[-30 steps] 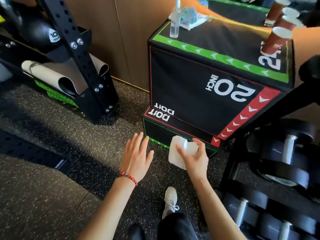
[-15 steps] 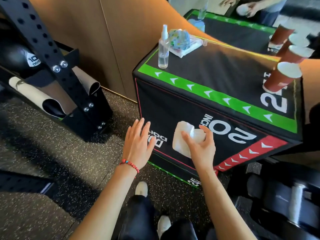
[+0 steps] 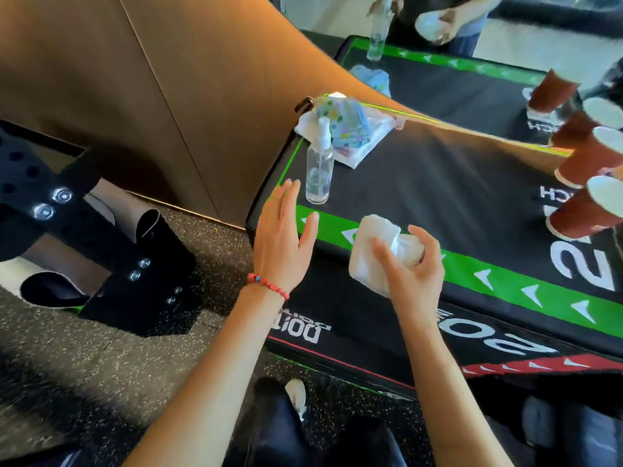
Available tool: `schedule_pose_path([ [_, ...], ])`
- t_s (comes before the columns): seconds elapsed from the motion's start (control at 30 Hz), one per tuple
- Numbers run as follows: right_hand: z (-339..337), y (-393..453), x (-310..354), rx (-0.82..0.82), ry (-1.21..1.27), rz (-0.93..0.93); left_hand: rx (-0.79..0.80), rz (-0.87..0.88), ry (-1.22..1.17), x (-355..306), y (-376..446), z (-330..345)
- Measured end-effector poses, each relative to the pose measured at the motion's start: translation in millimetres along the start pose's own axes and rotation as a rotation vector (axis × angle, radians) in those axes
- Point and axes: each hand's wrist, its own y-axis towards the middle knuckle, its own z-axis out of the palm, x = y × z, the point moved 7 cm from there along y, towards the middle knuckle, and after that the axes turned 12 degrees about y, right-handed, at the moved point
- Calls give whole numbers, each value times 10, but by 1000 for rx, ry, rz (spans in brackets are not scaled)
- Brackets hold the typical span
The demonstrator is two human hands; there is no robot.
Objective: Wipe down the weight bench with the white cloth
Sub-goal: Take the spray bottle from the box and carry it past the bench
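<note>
The white cloth (image 3: 377, 254) sits bunched in the right hand (image 3: 409, 267)'s closed grip over the plyo box (image 3: 438, 197)'s near green stripe, black top stretching toward 1 o'clock, left hand (image 3: 281, 237) splayed empty at 9 o'clock.

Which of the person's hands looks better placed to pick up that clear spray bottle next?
Probably the left hand: it is open, holds nothing, and hovers just beside the spray bottle. The right hand already grips the white cloth.

Gym: plyo box (image 3: 438, 203), speckled rubber floor (image 3: 84, 365), steel rack (image 3: 50, 210).
</note>
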Motion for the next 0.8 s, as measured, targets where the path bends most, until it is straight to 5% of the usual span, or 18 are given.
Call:
schedule_pose_path([
  [0.47, 236, 505, -7, -82, -11, -7, -51, -196, -422, -8, 829, 465],
  [0.8, 395, 624, 70, 5, 1, -12, -64, -391, -729, 155, 822, 297],
])
